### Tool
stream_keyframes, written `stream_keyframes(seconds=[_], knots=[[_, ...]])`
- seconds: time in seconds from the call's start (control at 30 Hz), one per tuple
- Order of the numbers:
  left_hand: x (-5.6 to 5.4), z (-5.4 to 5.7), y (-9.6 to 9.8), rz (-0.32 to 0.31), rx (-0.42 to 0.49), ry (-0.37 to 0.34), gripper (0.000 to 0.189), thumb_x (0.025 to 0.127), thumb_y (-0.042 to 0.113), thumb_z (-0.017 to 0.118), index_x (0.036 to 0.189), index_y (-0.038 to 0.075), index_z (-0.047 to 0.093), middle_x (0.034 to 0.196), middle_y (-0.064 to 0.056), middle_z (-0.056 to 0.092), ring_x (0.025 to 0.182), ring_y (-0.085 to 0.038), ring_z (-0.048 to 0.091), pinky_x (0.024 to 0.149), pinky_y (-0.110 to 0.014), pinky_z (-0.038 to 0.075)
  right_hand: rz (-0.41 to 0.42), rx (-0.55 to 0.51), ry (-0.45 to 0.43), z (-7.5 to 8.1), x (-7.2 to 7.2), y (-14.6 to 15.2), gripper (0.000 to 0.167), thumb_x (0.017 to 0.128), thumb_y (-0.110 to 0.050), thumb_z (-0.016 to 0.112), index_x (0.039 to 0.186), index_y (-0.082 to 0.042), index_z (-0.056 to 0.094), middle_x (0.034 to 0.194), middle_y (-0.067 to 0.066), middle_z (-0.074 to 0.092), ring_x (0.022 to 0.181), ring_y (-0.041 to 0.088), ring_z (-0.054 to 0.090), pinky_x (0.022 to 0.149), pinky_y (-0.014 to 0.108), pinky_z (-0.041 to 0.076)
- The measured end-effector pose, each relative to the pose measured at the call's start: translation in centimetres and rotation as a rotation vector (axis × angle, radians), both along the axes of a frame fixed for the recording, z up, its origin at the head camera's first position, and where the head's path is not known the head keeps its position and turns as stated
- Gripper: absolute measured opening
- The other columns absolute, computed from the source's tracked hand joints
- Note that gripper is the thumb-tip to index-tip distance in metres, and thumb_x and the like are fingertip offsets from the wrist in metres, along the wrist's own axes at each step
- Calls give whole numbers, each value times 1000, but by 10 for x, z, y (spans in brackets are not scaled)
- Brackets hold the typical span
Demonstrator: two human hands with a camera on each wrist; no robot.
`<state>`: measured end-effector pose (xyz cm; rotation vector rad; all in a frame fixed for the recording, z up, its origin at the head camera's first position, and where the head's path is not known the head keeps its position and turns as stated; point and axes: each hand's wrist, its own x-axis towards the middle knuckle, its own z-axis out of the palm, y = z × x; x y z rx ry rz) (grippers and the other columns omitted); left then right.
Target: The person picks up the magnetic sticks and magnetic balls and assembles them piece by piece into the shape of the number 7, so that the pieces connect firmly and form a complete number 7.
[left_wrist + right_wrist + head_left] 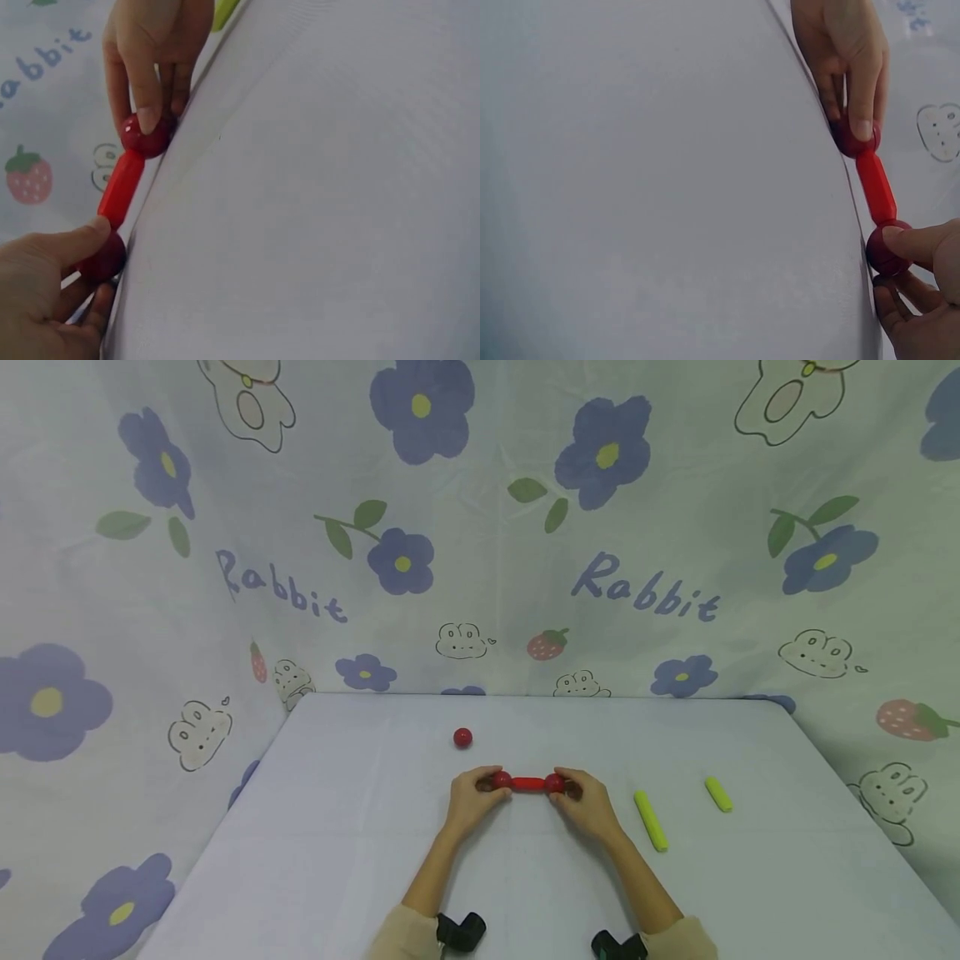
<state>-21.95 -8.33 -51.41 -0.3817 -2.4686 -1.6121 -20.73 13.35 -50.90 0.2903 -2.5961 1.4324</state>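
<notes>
Between the hands, a short bright red rod [528, 784] joins two dark red balls, one at each end. My left hand [471, 799] pinches the left ball [502, 780] between thumb and fingers. On the other end, the right ball [554, 783] is gripped the same way by my right hand [589, 806]. Both wrist views show the faceted rod [121, 189] running straight from ball to ball, thumbs lying on the balls. The piece is held level, low over the white table.
A loose red ball [462, 738] sits farther back, left of the joined piece. To the right lie a longer yellow-green rod [650, 821] and a shorter yellow-green rod [718, 794]. A flower-and-rabbit printed cloth [495, 593] stands behind the white table [337, 793].
</notes>
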Motion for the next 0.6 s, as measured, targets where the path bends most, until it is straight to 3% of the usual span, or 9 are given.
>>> stream_keyframes(seconds=[0.23,0.47,0.6], knots=[[-3,-1,1,7,18,28,39,73,6,78,108,-7,66,100,-17,69,86,-27,65,75,-30,55,4,-2,-4,-1,-2,1,42,77,4,71,118,5,61,111,19,64,96,29,62,83,39,52],[-4,-4,0,8,25,16,38,75,9,78,109,-5,66,100,-16,69,87,-27,64,75,-31,55,18,-16,-9,-2,-3,2,43,79,3,70,121,4,60,113,19,64,99,29,62,85,39,52],[-4,-5,-1,17,32,-5,38,74,10,79,108,-3,67,99,-15,69,85,-25,63,74,-26,54,28,-8,4,-2,-2,2,42,81,1,69,121,6,59,113,21,64,101,32,62,86,40,51]])
